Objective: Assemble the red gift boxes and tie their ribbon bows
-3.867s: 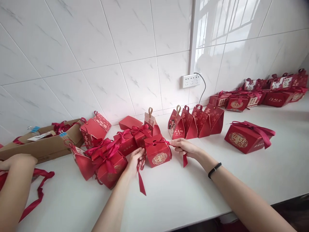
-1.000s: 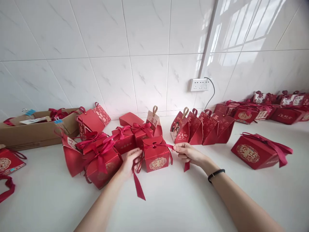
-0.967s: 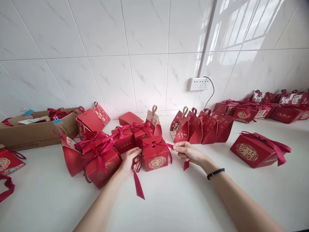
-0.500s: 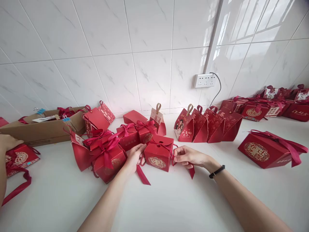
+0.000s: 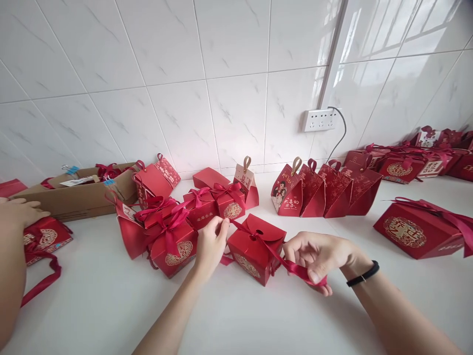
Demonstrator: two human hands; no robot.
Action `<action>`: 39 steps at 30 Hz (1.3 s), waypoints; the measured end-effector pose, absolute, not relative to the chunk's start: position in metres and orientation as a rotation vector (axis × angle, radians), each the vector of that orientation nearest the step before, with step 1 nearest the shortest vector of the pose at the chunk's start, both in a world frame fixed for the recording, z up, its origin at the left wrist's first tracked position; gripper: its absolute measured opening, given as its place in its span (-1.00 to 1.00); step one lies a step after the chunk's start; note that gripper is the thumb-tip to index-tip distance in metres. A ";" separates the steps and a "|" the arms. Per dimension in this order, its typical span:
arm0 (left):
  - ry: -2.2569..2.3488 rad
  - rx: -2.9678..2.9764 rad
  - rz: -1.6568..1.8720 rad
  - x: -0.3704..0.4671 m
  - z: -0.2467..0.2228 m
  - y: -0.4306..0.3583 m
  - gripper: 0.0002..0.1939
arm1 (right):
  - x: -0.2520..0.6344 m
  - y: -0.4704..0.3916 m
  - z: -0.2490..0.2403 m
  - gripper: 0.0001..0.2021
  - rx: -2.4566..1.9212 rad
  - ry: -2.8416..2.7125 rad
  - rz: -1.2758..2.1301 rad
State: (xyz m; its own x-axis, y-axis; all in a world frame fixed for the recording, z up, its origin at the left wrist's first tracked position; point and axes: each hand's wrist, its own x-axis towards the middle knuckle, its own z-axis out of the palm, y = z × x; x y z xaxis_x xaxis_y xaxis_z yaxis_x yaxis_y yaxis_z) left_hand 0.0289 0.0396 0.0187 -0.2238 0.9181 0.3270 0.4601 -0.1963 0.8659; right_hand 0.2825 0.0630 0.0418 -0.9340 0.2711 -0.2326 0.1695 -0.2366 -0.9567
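Observation:
A red gift box (image 5: 251,251) with a gold emblem and a round hole in its top flap stands at the centre, turned at an angle. A crimson ribbon (image 5: 268,250) runs over its top. Above the box's left corner, my left hand (image 5: 213,241) pinches one ribbon end. Right of the box, my right hand (image 5: 320,259), with a black band at the wrist, has thumb and fingers closed on the other end. A group of red boxes with bows (image 5: 173,246) sits just left of my left hand.
Another person's hand (image 5: 25,212) rests on a red box (image 5: 48,239) at far left, before a cardboard box (image 5: 84,199). Four triangular red boxes (image 5: 334,192) stand right of centre. One bowed box (image 5: 410,229) is at right, with more boxes (image 5: 401,167) behind. A socket strip (image 5: 321,120) is on the wall.
Both hands have risen from the box's sides, drawing the ribbon across its top. My right hand has moved right with its end. The box has turned and shifted slightly nearer.

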 end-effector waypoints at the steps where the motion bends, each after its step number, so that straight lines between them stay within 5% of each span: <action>1: 1.673 1.643 1.429 0.028 0.021 0.037 -0.69 | 0.283 0.061 0.042 -0.63 -0.532 -1.857 2.345; 8: 1.684 1.757 1.589 0.021 0.029 0.031 -0.74 | 0.279 0.065 0.037 -0.65 -0.641 -1.416 1.917; 26: 1.686 1.656 1.595 0.020 0.031 0.034 -0.74 | 0.292 0.066 0.030 -0.60 -0.347 -1.933 2.494; 35: 1.408 1.508 1.772 0.017 0.030 0.035 -0.69 | 0.281 0.064 0.026 -0.86 0.080 -1.528 2.199; 39: 1.259 1.398 2.036 0.017 0.030 0.033 -0.69 | 0.273 0.068 0.037 -0.93 -0.234 -0.977 1.824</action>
